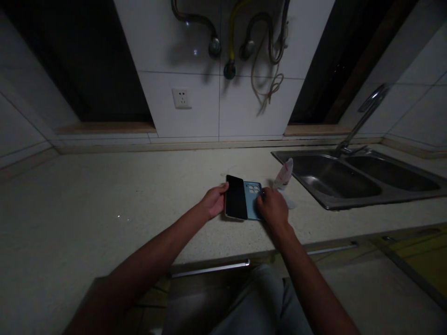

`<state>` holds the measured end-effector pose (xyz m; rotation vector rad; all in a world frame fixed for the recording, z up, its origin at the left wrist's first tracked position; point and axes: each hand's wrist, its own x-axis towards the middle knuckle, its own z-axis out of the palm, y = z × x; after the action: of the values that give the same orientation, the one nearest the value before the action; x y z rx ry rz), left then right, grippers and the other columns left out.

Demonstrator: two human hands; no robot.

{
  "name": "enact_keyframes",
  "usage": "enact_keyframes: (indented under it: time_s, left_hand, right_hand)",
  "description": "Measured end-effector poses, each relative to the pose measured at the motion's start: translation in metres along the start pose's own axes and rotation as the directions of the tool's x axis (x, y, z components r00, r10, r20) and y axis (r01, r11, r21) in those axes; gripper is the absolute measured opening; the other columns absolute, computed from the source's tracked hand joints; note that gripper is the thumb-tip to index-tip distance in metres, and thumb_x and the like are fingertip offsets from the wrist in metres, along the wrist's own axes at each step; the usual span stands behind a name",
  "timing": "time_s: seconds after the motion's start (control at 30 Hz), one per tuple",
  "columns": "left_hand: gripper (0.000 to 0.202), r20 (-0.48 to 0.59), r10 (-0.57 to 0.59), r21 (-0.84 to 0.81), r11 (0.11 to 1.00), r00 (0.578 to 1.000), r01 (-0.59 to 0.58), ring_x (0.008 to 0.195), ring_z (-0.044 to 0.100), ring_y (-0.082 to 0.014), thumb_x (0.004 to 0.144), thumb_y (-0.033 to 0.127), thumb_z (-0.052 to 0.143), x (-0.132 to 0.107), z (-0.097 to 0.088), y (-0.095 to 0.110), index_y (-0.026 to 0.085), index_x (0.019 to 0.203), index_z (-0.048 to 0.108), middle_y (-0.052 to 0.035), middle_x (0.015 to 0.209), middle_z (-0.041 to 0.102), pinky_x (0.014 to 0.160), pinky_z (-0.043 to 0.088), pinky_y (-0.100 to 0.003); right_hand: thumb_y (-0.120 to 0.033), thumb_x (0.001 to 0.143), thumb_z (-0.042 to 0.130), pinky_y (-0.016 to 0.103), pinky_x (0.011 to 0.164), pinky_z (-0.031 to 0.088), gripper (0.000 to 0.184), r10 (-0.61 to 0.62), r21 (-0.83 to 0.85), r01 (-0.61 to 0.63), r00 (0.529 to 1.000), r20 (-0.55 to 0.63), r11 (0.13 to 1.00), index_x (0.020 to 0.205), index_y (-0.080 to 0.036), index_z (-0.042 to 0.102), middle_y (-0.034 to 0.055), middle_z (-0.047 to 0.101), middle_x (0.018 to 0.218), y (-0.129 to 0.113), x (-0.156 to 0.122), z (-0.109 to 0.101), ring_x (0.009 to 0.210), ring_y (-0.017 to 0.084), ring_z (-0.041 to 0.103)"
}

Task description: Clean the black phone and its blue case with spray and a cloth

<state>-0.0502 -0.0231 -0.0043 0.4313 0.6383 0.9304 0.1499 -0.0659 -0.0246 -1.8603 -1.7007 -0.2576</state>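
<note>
Speckled cream stone countertop [139,195], dim light. Left hand [213,201] clamped on the left edge of a black phone [236,197], screen up, near the counter's front edge. Phone overlaps the left part of a blue case [252,195]; right hand [274,210] curled over the case's right side, gripping it. White pouch [283,174] just beside, against the rim of a steel double sink [328,204]. Behind: white tiled wall [174,46], socket [181,98], hanging hoses [265,28], faucet [366,109].
</note>
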Motion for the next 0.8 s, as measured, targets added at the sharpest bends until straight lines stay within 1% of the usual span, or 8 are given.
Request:
enact_keyframes:
  time_s: [0.1,0.2,0.3,0.4,0.57,0.63,0.7,0.8]
  left_hand:
    - [0.014,-0.019,0.0,-0.016,1.0,1.0,-0.001,0.086,0.072,-0.0229,0.088,0.015,0.067,0.003,-0.004,-0.001,0.01,0.101,0.067,-0.0132,0.092,0.073,0.09,0.053,-0.035]
    - [0.016,-0.044,-0.027,-0.027,0.999,0.999,0.026,0.084,0.072,-0.024,0.09,0.017,0.063,0.005,-0.006,0.0,0.011,0.104,0.066,-0.0131,0.091,0.073,0.088,0.055,-0.038]
    - [0.018,-0.054,-0.044,-0.023,0.999,0.998,0.043,0.08,0.072,-0.024,0.092,0.014,0.054,0.005,-0.006,0.003,0.009,0.104,0.065,-0.0142,0.089,0.072,0.084,0.056,-0.039]
    - [0.02,-0.05,0.022,0.009,1.0,0.999,-0.021,0.076,0.071,-0.0217,0.089,0.005,0.048,0.003,-0.004,0.005,0.008,0.099,0.065,-0.0134,0.086,0.071,0.08,0.057,-0.037]
    - [0.014,-0.025,0.097,0.122,0.988,0.995,-0.093,0.072,0.069,-0.0184,0.087,0.002,0.054,0.0,-0.002,0.005,0.008,0.089,0.066,-0.0124,0.083,0.07,0.075,0.056,-0.03]
    - [0.011,-0.017,0.106,0.144,0.984,0.994,-0.103,0.072,0.068,-0.0171,0.084,0.001,0.058,-0.001,-0.002,0.004,0.008,0.087,0.067,-0.0122,0.082,0.07,0.075,0.055,-0.028]
    - [0.013,0.003,0.117,0.139,0.983,0.993,-0.117,0.074,0.068,-0.0171,0.08,0.0,0.064,-0.002,-0.002,0.002,0.008,0.09,0.068,-0.012,0.084,0.071,0.078,0.055,-0.028]
    - [0.024,-0.013,0.168,0.131,0.978,0.986,-0.164,0.079,0.069,-0.0173,0.076,-0.001,0.069,-0.003,0.001,-0.002,0.009,0.098,0.069,-0.0111,0.089,0.073,0.082,0.055,-0.029]
  right_hand:
    - [-0.019,0.084,0.057,0.035,0.068,0.047,0.019,-0.02,-0.022,0.02,1.0,0.004,1.0,0.097,-0.017,0.071,0.0145,0.072,0.084,0.001,0.0,0.001,0.078,0.027,0.067]
    - [-0.02,0.085,0.056,0.037,0.069,0.049,0.022,0.028,0.033,-0.029,0.999,0.037,0.999,0.1,-0.016,0.072,0.0162,0.074,0.086,0.0,0.0,0.001,0.078,0.029,0.068]
    - [-0.024,0.086,0.056,0.038,0.073,0.051,0.027,0.066,0.124,-0.072,0.996,0.054,0.99,0.105,-0.015,0.073,0.0162,0.075,0.09,-0.002,0.001,0.0,0.082,0.029,0.07]
    - [-0.028,0.085,0.056,0.04,0.081,0.053,0.033,0.087,0.293,-0.099,0.995,0.056,0.951,0.109,-0.012,0.073,0.0147,0.076,0.092,-0.002,0.003,0.001,0.083,0.028,0.071]
    - [-0.037,0.085,0.055,0.041,0.082,0.055,0.038,0.123,0.563,-0.144,0.99,0.075,0.814,0.107,-0.012,0.073,0.0164,0.076,0.099,-0.001,0.004,0.009,0.086,0.027,0.072]
    - [-0.038,0.084,0.057,0.04,0.08,0.055,0.039,0.135,0.631,-0.191,0.981,0.137,0.752,0.109,-0.012,0.071,0.0161,0.076,0.099,-0.001,0.003,0.015,0.087,0.026,0.071]
    - [-0.039,0.082,0.058,0.037,0.075,0.054,0.042,0.144,0.69,-0.262,0.964,0.225,0.674,0.114,-0.014,0.068,0.0132,0.075,0.096,-0.001,0.002,0.02,0.083,0.024,0.07]
    - [-0.04,0.077,0.062,0.031,0.066,0.05,0.046,0.164,0.767,-0.391,0.919,0.359,0.509,0.117,-0.017,0.062,0.0071,0.073,0.09,-0.004,0.001,0.025,0.075,0.02,0.066]
